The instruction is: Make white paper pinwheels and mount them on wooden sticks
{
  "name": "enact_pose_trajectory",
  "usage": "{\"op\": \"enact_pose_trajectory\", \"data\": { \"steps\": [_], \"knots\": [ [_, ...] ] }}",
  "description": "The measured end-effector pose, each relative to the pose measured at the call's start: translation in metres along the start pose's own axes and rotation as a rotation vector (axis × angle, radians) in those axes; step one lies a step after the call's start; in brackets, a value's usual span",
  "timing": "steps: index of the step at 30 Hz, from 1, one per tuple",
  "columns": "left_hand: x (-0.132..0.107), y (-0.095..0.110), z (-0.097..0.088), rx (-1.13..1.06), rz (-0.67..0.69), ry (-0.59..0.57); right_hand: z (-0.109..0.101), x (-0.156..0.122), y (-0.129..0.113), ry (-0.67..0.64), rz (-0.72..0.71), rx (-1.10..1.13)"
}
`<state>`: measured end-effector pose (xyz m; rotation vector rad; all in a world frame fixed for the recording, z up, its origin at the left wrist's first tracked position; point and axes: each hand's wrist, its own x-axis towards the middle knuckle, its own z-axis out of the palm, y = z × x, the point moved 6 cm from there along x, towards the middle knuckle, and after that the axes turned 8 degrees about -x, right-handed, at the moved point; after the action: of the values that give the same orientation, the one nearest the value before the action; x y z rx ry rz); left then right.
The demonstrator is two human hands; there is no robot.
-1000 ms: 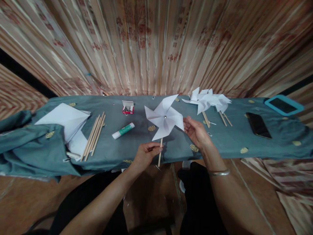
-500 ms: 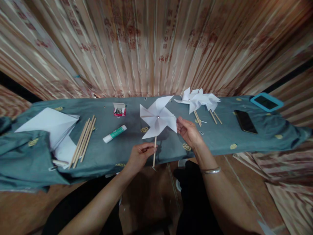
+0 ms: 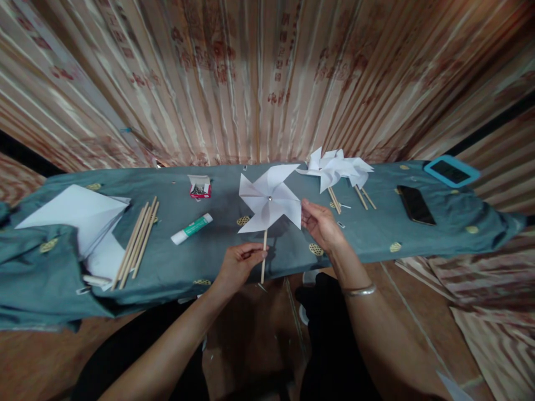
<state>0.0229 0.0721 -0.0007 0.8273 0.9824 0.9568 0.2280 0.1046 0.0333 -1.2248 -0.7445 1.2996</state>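
A white paper pinwheel [image 3: 270, 199] on a thin wooden stick [image 3: 263, 262] stands upright over the front edge of a table with a teal cloth [image 3: 234, 245]. My left hand [image 3: 239, 264] pinches the stick near its middle. My right hand [image 3: 320, 223] has its fingers closed on the pinwheel's right blade tip.
Finished pinwheels [image 3: 338, 167] lie at the back right. A glue stick [image 3: 191, 229], a small red box of pins [image 3: 199, 187], a bundle of wooden sticks [image 3: 137, 243] and white paper sheets [image 3: 79, 214] lie to the left. A black phone [image 3: 415, 205] and a blue-framed tablet [image 3: 451, 170] lie to the right.
The view has shifted slightly, so everything sits a little further left. Both hands keep the same hold on the pinwheel.
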Motion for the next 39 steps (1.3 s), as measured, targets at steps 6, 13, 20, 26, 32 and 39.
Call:
{"op": "enact_pose_trajectory", "data": {
  "steps": [6,13,20,26,32,39],
  "knots": [
    [0.0010,0.0004,0.0013,0.030,0.011,-0.011,-0.0006,-0.0020,-0.0008,0.003,0.003,0.004],
    [0.0040,-0.0027,0.0013,0.033,0.000,-0.007,-0.0006,-0.0033,-0.0016,-0.023,-0.012,-0.005],
    [0.0052,-0.0038,0.0029,0.038,0.001,0.000,-0.0020,-0.0046,-0.0008,0.011,0.031,0.012],
    [0.0046,-0.0007,0.0042,0.051,0.015,0.004,-0.0020,-0.0048,-0.0014,-0.004,0.031,0.003],
    [0.0054,-0.0010,0.0038,0.071,0.027,-0.004,-0.0036,-0.0039,0.0006,-0.014,0.036,-0.013],
    [0.0063,-0.0027,0.0037,0.060,0.023,-0.006,-0.0022,-0.0053,0.0000,-0.022,0.021,-0.024]
  ]
}}
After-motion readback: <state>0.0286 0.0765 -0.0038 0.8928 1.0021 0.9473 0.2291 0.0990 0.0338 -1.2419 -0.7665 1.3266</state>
